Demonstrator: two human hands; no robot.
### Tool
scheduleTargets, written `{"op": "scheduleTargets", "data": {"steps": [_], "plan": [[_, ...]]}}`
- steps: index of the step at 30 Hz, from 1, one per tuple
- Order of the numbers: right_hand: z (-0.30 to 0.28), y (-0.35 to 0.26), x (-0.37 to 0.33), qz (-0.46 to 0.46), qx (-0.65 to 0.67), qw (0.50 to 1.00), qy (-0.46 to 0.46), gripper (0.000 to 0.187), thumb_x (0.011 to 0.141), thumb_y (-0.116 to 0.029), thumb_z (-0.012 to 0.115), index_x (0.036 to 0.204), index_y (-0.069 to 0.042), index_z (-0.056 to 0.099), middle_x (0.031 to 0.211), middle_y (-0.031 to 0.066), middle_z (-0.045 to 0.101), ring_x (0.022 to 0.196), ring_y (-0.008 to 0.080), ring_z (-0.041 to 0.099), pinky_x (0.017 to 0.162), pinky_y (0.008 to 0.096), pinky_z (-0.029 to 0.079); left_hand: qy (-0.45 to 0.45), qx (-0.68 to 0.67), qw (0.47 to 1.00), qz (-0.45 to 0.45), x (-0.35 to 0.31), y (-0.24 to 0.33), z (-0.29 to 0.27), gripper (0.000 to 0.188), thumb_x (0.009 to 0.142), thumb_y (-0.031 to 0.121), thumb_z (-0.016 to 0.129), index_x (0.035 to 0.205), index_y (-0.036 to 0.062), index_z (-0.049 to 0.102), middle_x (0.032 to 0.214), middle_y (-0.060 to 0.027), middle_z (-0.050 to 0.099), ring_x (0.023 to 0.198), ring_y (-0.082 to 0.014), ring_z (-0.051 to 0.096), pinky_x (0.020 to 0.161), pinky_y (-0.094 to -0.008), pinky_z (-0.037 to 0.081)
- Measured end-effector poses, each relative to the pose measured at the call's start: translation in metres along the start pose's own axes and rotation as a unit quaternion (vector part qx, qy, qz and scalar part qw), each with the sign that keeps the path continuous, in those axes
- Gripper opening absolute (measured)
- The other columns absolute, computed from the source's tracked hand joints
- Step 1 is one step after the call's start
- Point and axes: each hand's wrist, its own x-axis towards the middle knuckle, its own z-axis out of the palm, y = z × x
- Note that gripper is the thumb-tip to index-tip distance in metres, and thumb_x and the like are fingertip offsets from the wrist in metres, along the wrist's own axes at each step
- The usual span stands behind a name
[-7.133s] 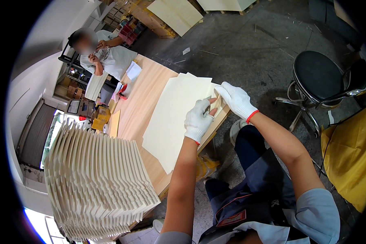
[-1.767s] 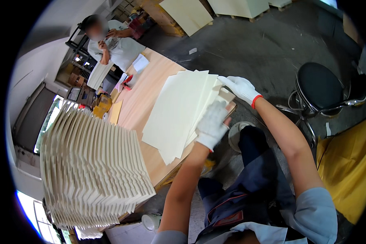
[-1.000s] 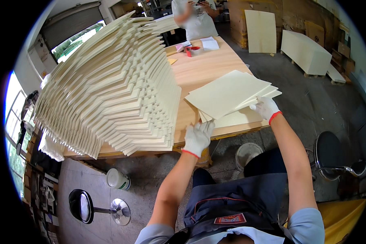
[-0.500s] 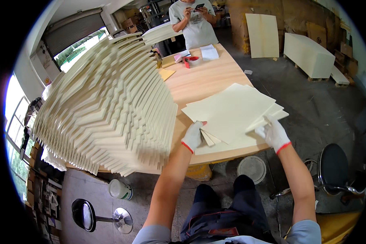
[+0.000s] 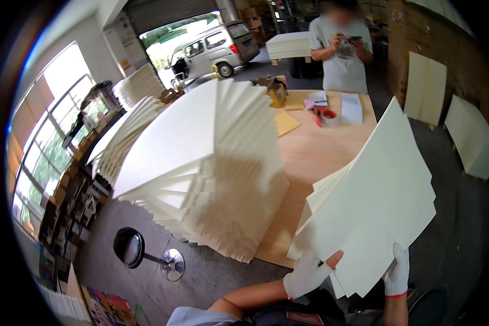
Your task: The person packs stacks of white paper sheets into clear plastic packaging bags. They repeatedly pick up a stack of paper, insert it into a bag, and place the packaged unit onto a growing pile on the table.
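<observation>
A workshop or small warehouse. A tall, fanned stack of pale sheets (image 5: 171, 146) stands left of centre on a wood-topped worktable (image 5: 331, 149). A large panel (image 5: 426, 87) leans at upper right. Cluttered shelving (image 5: 68, 190) lines the left; at top, a silver van (image 5: 206, 51) stands by a raised roller shutter (image 5: 168, 22) above a grey floor (image 5: 106, 233).

The stack (image 5: 168, 146) stands left on the table (image 5: 337, 149), the held sheets (image 5: 380, 195) right of it, tape roll (image 5: 328, 111) farther back, a person (image 5: 341, 60) apparently behind the table.
</observation>
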Motion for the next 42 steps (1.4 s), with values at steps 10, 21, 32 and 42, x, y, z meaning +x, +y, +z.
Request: {"op": "scheduleTargets", "data": {"steps": [10,21,32,42], "plan": [[0.263,-0.088,0.047,0.013,0.006,0.933,-0.359,0.061,0.095,-0.016,0.065,0.148,0.001,0.04,0.141,0.0106,0.053,0.131,0.0223,0.051,0.109,0.0382,0.042,0.452,0.031,0.848,0.276,-0.065,0.122,-0.098,0.022,0.094,0.014,0.069,0.112,0.0011,0.065,0.097,-0.0123,0.069,0.084,-0.0218,0.068,0.069,-0.0348,0.055],[0.468,0.009,0.109,0.148,-0.19,0.855,-0.459,0.028,0.094,-0.035,0.071,0.09,-0.01,0.061,0.062,-0.0014,0.052,0.047,0.0136,0.051,0.042,0.0298,0.037,0.414,-0.295,0.851,0.134,-0.052,0.167,-0.291,0.038,0.098,0.015,0.056,0.132,0.0043,0.044,0.119,-0.0114,0.056,0.113,-0.0243,0.061,0.088,-0.0498,0.06],[0.47,0.044,0.149,0.21,-0.252,0.839,-0.434,0.028,0.089,-0.038,0.076,0.095,-0.012,0.07,0.064,0.0007,0.059,0.043,0.0087,0.041,0.036,0.0273,0.027,0.401,-0.317,0.859,0.033,-0.064,0.156,-0.275,0.034,0.103,0.023,0.055,0.13,0.004,0.044,0.127,-0.0145,0.056,0.114,-0.0297,0.062,0.096,-0.0554,0.058],[0.352,-0.024,0.125,0.248,-0.346,0.747,-0.511,0.048,0.102,-0.049,0.053,0.087,-0.006,0.067,0.06,0.0054,0.061,0.042,0.0118,0.052,0.038,0.0258,0.038,0.282,-0.306,0.906,-0.072,-0.216,0.016,-0.302,0.045,0.106,0.045,0.046,0.1,0.0037,0.064,0.099,-0.0182,0.073,0.084,-0.0272,0.073,0.072,-0.0411,0.061]]}}
